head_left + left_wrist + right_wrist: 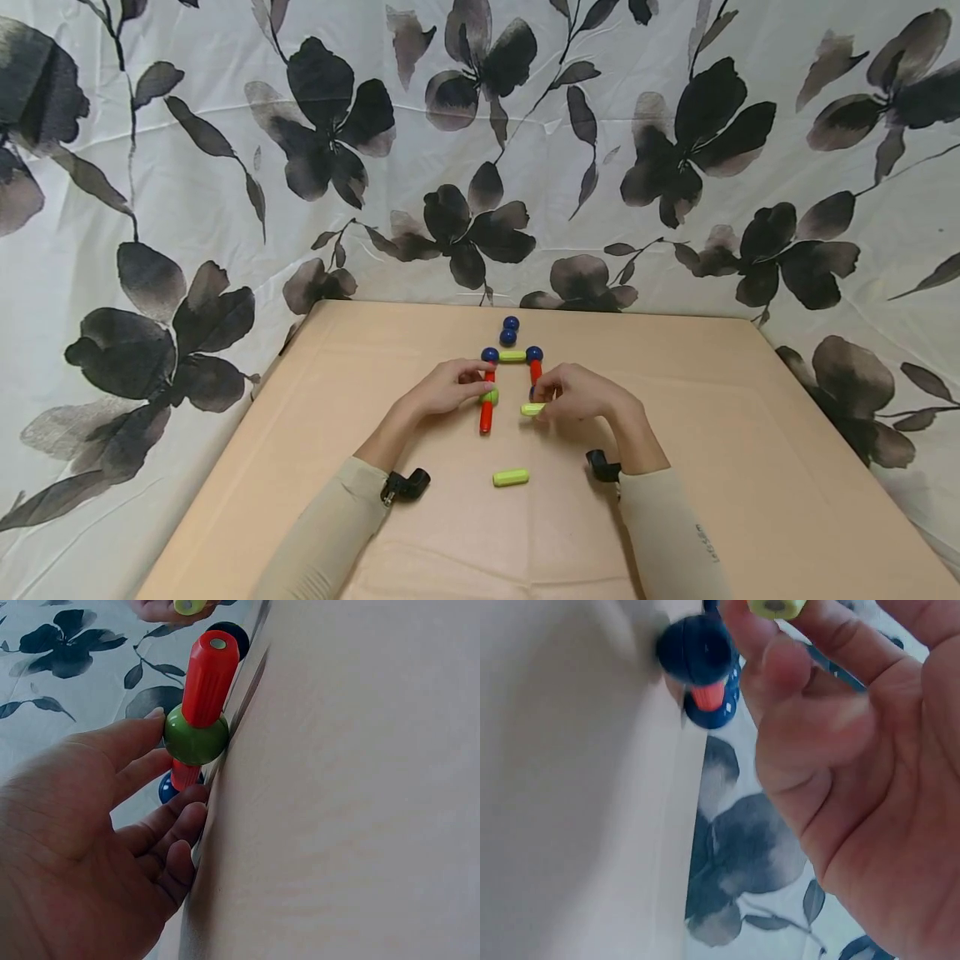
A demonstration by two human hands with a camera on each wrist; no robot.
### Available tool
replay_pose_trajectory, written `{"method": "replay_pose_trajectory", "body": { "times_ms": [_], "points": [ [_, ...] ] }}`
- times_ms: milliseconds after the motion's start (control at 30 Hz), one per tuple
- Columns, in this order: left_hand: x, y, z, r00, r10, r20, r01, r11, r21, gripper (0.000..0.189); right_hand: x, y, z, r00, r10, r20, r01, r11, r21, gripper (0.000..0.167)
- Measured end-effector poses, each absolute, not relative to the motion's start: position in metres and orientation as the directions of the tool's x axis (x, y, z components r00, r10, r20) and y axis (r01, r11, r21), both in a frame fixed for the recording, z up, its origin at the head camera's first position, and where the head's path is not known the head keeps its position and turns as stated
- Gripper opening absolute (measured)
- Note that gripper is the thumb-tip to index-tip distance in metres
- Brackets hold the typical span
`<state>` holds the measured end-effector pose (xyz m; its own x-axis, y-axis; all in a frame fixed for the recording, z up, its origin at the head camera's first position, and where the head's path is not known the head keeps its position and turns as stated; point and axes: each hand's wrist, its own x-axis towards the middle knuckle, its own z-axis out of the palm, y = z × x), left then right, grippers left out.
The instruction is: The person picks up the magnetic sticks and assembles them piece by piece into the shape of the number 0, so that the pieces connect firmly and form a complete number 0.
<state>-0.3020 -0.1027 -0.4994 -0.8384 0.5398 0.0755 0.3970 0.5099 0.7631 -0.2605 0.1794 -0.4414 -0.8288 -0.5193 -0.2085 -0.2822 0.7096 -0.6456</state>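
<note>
Magnetic-looking rods and balls form a figure on the table. My left hand (447,387) holds its green ball (196,736) between thumb and fingers. One red rod (210,679) sticks out of this ball toward me, and another joins it to a blue ball (490,355) at the far corner. A yellow-green rod (513,357) bridges to a second blue ball (534,354), from which a red rod (536,371) runs nearer. My right hand (585,392) pinches another yellow-green rod (532,409), close to a blue ball (697,651) partly hidden in the head view.
Two more blue balls (508,337) sit together beyond the figure. A loose yellow-green rod (511,477) lies on the tan table (337,533), between my forearms. Floral cloth (420,167) hangs behind the table's far edge.
</note>
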Motion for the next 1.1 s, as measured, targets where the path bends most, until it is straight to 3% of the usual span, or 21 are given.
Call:
{"method": "replay_pose_trajectory", "body": {
  "times_ms": [167,500,1100],
  "points": [
    [-0.303,-0.102,-0.499,-0.838,0.542,0.069,0.392,0.509,0.766,0.049,-0.264,0.195,-0.443,-0.828,-0.506,-0.242,-0.187,0.656,-0.732,0.009],
    [-0.302,-0.102,-0.499,-0.835,0.545,0.075,0.397,0.503,0.768,0.05,-0.268,0.209,-0.452,-0.801,-0.518,-0.299,-0.101,0.61,-0.786,0.035],
    [-0.304,-0.103,-0.499,-0.837,0.543,0.066,0.39,0.508,0.768,0.049,-0.272,0.211,-0.465,-0.757,-0.54,-0.369,0.07,0.494,-0.866,0.03]
  ]
}}
